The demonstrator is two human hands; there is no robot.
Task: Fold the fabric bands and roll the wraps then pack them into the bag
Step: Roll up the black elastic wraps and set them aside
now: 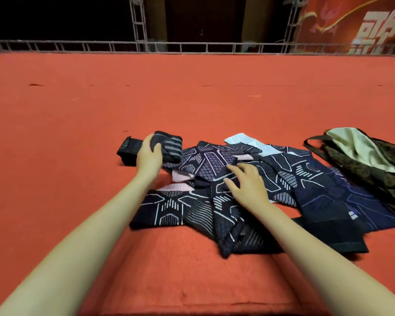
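A heap of dark fabric bands with white line patterns (283, 179) lies on the red carpet in front of me. My left hand (149, 156) grips a rolled dark wrap with grey stripes (171, 145) at the heap's far left. Just left of it lies a folded black band (128, 150). My right hand (244, 181) rests on top of the heap with fingers spread, holding nothing. An open leopard-print bag with a pale lining (360, 153) lies at the right, beside the heap.
Red carpet (192, 92) stretches all around. A metal truss rail (192, 46) runs along the far edge, with a red banner (351, 23) at the back right. White fabric pieces (240, 139) stick out behind the heap.
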